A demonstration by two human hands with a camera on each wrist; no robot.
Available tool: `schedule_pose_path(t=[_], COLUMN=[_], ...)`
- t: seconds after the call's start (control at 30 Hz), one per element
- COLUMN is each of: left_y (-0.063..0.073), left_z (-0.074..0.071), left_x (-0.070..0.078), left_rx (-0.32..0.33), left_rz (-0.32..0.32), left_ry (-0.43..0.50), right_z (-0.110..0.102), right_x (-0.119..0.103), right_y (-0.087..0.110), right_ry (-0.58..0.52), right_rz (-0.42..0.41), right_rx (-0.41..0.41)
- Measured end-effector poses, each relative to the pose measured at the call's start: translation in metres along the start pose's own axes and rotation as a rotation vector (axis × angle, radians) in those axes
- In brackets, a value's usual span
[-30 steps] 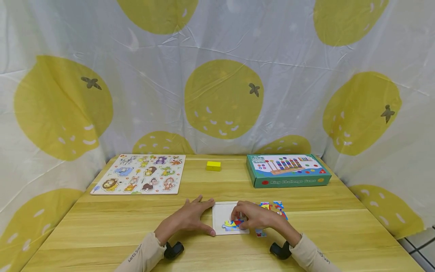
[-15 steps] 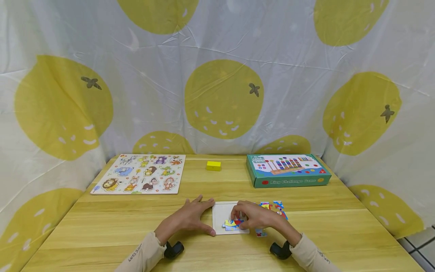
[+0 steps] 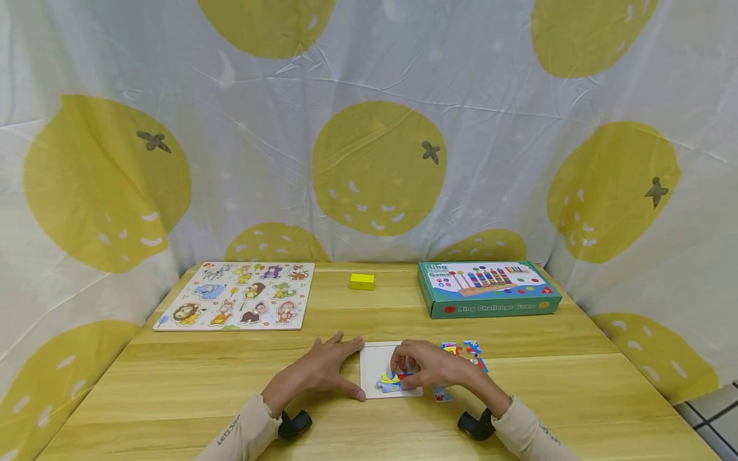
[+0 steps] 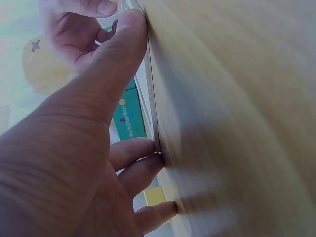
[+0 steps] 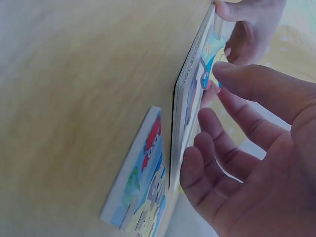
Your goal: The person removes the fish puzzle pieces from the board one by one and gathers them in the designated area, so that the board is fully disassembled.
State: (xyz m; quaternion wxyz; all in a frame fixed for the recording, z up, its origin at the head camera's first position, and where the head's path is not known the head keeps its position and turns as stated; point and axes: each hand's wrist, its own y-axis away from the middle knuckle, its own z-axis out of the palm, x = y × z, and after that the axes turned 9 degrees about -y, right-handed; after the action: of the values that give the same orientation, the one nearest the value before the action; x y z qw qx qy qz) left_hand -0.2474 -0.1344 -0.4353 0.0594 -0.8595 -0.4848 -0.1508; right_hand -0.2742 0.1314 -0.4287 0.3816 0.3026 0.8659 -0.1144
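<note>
A shallow, light-coloured puzzle tray (image 3: 378, 356) lies flat on the table between the hands. My left hand (image 3: 327, 366) is spread along its left side, the thumb at the near corner and fingertips at the far corner. In the left wrist view, the thumb (image 4: 129, 22) presses against the tray edge. My right hand (image 3: 429, 365) reaches over the tray from the right. Its thumb and index finger pinch a colourful jigsaw piece (image 5: 213, 68), partly hidden by the fingertips. Beside it in the tray's near part lies a yellow and light-blue jigsaw piece (image 3: 387, 386).
Loose jigsaw pieces (image 3: 474, 347) lie right of the tray, one of them (image 3: 442, 394) nearer the front. A yellow block (image 3: 362, 282) stands behind the tray. An animal peg board (image 3: 239, 296) lies back left, a green game box (image 3: 490, 291) back right.
My right fingertips have shifted slightly left over the tray, the pinched jigsaw piece moving with them. My left hand keeps its place.
</note>
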Motion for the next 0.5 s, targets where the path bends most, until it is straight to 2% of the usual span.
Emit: schedule_pose_path(t=[0.27, 0.5], left_y=[0.0007, 0.0004], left_z=[-0.0007, -0.0001], left_x=[-0.0002, -0.0005], left_rx=[-0.001, 0.000], left_rz=[0.005, 0.001], left_ry=[0.016, 0.016], right_z=[0.0014, 0.0030], right_x=[0.0018, 0.0022], right_y=[-0.0016, -0.0016], right_ry=[-0.089, -0.122], right_rz=[-0.007, -0.002], right_rx=[-0.030, -0.036])
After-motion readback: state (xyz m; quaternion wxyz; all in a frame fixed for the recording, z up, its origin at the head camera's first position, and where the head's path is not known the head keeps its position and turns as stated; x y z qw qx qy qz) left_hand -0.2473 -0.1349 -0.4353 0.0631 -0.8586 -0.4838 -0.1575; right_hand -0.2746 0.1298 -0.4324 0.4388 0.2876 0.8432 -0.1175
